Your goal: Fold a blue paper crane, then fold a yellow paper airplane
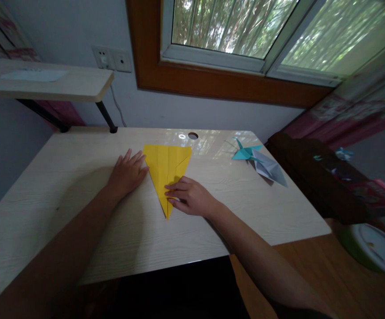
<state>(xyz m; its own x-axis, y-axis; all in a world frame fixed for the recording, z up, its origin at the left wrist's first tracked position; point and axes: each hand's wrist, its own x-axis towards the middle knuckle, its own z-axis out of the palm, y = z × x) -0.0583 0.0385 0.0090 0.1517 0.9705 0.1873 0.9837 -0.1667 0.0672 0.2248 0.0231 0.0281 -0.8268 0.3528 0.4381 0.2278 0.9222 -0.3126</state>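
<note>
A yellow sheet of folded paper (162,164) lies on the table, wide at its far edge and narrowing to a point toward me. Crease lines run along its length. My left hand (127,173) rests flat with fingers spread, the fingertips at the paper's upper left edge. Over the lower right part of the paper is my right hand (192,196), its fingers stretched out and laid on the surface near the narrow end. The fingers hide some of the right edge there.
On the light wood table (89,230), a teal folded-paper figure (245,153) touches a grey folded-paper piece (269,167) at the right. A raised shelf (79,86) stands at back left. The table has a round cable hole (193,135). A white-topped round container (378,248) is at lower right.
</note>
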